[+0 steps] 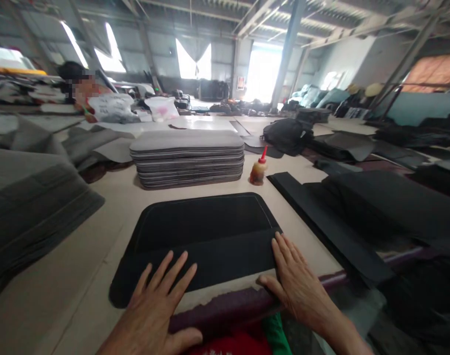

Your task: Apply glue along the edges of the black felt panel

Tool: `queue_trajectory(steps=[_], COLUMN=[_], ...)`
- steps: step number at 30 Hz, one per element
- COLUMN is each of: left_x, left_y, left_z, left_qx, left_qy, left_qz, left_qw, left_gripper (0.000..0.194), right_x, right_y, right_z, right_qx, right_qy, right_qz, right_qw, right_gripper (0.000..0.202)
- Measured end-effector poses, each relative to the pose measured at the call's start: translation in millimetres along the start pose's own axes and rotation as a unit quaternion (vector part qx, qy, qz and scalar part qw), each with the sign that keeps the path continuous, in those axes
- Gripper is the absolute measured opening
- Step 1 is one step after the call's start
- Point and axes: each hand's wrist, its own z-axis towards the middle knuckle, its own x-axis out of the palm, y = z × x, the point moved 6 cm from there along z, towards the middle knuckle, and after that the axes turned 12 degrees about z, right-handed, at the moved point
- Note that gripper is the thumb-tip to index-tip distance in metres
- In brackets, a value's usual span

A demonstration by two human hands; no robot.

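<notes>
A black fabric panel (206, 222) with rounded corners lies flat on the table in front of me. A second black strip (225, 254) covers its near part, and a thin pale line runs along the panel's far and side edges. My left hand (154, 296) rests with spread fingers on the near left of the strip. At the strip's right end, my right hand (293, 271) lies flat, fingertips on the edge and thumb apart. Neither hand grips anything.
Behind the panel stands a neat stack of grey panels (188, 160). Right of it is a small glue bottle (259, 170) with a red nozzle. Dark fabric piles (387, 207) lie right, grey sheets (32, 197) left. A person (84, 88) is at the far left.
</notes>
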Motion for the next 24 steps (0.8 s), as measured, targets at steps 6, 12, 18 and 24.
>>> queue_trajectory(steps=[6,12,18,24], left_x=[-9.2,-32.0,-4.2,41.3], left_y=[3,38,90,110], left_z=[-8,-40,-74,-92], left_qx=[0.037,-0.01,-0.024,-0.065], left_qy=[-0.07,-0.153,-0.166,-0.134], left_qz=[0.017,0.059,0.13,0.083], left_qw=[0.997,0.986,0.977,0.985], left_gripper=[0.093,0.066,0.055,0.061], right_x=[11,-24,-55,-17], right_y=[-37,-67,-76,-126], right_z=[-10,9,75,175], right_qx=[0.049,0.042,0.128,0.23], right_qy=[-0.047,-0.081,-0.063,-0.119], right_qz=[-0.005,0.122,0.336,0.434], right_qw=[0.998,0.988,0.931,0.863], right_gripper=[0.084,0.069,0.058,0.075])
